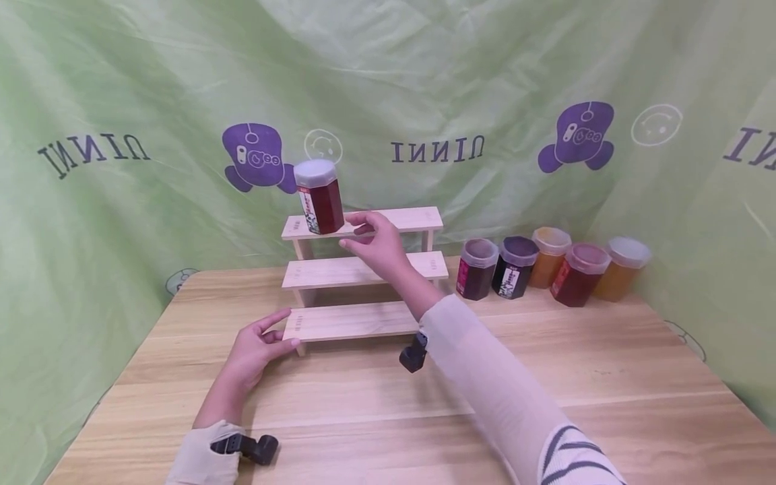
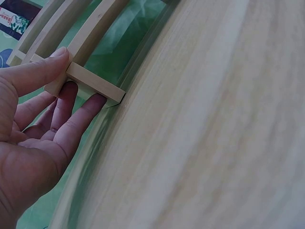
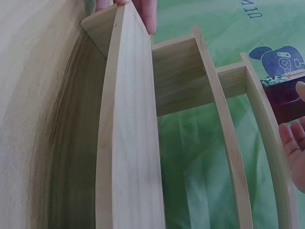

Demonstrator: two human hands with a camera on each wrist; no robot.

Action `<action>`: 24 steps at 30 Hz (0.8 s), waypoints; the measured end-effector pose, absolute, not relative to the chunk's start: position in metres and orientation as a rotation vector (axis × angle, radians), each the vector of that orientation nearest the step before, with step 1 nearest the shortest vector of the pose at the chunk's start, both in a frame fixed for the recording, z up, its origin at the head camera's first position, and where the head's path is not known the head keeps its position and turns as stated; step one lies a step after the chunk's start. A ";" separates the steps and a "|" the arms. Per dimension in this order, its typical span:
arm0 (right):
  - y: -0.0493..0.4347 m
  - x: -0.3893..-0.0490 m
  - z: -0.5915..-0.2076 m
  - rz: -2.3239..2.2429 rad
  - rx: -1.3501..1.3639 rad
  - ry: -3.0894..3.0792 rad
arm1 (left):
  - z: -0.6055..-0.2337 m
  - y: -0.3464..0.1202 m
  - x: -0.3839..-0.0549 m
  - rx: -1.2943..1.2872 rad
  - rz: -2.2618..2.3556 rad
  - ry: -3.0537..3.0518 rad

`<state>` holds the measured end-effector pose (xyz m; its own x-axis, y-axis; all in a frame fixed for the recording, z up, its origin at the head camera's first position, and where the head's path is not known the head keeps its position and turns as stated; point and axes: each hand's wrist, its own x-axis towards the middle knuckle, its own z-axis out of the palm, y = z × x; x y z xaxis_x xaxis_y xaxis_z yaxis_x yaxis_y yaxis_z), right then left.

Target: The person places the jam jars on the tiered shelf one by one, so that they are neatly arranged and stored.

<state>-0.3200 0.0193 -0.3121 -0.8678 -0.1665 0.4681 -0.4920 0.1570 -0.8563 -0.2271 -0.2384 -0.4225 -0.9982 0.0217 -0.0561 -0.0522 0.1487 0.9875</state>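
A three-step wooden display stand point(image 1: 351, 322) rests on the table. My left hand point(image 1: 253, 350) holds the left end of its lowest step, thumb at the step's edge and fingers against the side leg point(image 2: 95, 82). On the left end of the top step stands a jar point(image 1: 327, 205) of dark red contents with a whitish lid and a printed label. Beside the jar's lower right is my right hand point(image 1: 380, 246), thumb and fingers spread apart. Whether a fingertip still touches the jar is hard to tell. The right wrist view shows only part of this hand point(image 3: 296, 152).
Right of the stand, several lidded jars are grouped: a dark red one point(image 1: 475, 276), a near-black one point(image 1: 512, 273), a red one point(image 1: 577, 279) and amber ones point(image 1: 618, 276). A green printed curtain point(image 1: 388, 87) hangs behind and beside the wood-grain table point(image 1: 364, 417).
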 end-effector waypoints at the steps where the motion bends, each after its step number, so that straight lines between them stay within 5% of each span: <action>1: 0.021 -0.319 -0.312 1.767 0.649 -2.178 | -0.423 -0.238 -0.227 -0.030 2.016 2.336; 24: 0.061 -0.293 -0.331 1.735 0.756 -2.238 | -0.425 -0.238 -0.228 -0.020 2.030 2.327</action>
<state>-0.2930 0.0612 -0.3315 -0.8462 -0.2653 0.4621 -0.5137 0.1754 -0.8399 -0.2277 -0.2385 -0.4249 -0.9985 0.0257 -0.0489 -0.0450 0.1363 0.9896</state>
